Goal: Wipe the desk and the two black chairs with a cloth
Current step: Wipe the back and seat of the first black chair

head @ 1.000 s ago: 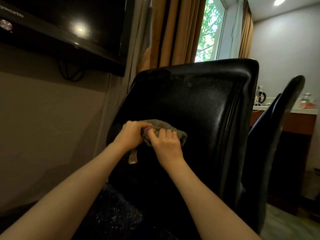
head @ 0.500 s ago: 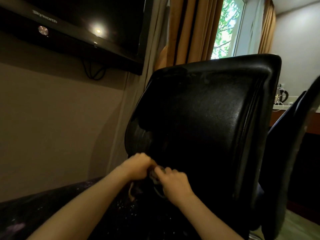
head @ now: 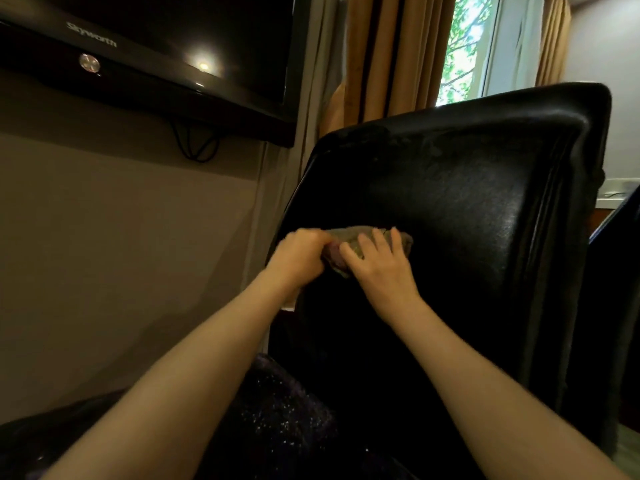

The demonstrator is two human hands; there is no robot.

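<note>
Wall: plain beige, filled the left half of the view.

Chair: black, glossy backrest, leaning back to the right, centre-right of frame. Top edge looked scuffed and dull.

Television: dark screen mounted on the wall at upper left, with a lamp reflected in it.

Curtain: tan with dark stripes, hanging behind the chair's top.

Surface: dark and speckled, low in the frame beneath the forearms, running up to the chair's base.

Second chair: black, only a sliver at the right edge, just beside the first.

Window: bright, green leaves outside, right of the curtain.

Right hand: palm down on the cloth, fingers nearly straight and slightly spread, pressing it flat to the backrest.

Left hand: touching the right hand's thumb side, fingers curled round the cloth's left end.

Cloth: grey-green, bunched, held against the left middle of the backrest, mostly covered by both hands.

Cable: black loop below the television.
</note>
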